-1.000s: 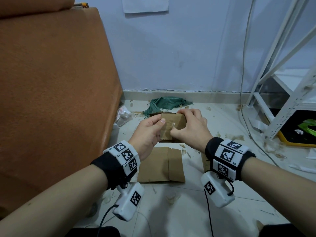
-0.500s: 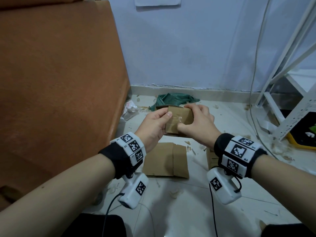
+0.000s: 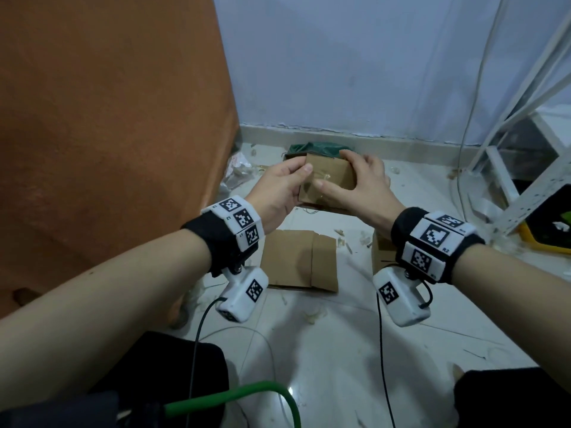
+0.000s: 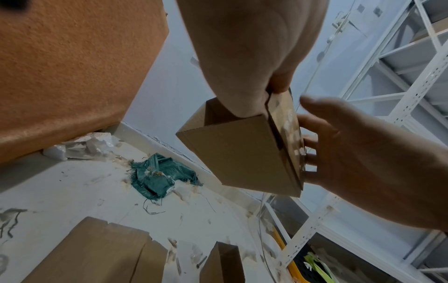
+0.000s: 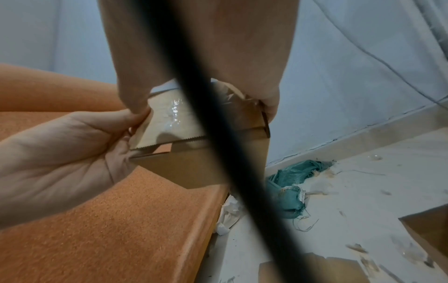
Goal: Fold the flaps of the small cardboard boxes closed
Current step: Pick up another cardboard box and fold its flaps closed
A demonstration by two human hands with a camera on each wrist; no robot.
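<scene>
A small brown cardboard box (image 3: 329,169) is held in the air between both hands, its near flap folded over and marked with shiny tape residue. My left hand (image 3: 301,172) pinches the box's left edge, thumb on the flap, fingers behind it. In the left wrist view a fingertip of this hand reaches into the box's (image 4: 242,153) open far end. My right hand (image 3: 349,177) wraps over the right side, with its thumb laid across the flap's face. The right wrist view shows the taped flap (image 5: 167,118) pinched by the left hand (image 5: 72,149).
A flattened cardboard piece (image 3: 299,257) lies on the white floor below the hands. Another small box (image 3: 381,251) stands half hidden behind my right wrist. A green cloth (image 3: 315,148) lies by the wall, an orange cushion (image 3: 108,118) stands left, and white metal shelving (image 3: 525,149) stands right.
Both hands keep the box. The right hand has loosened from a fist, its thumb now stretched across the flap. The view has tilted down and a green hose shows at the bottom.
</scene>
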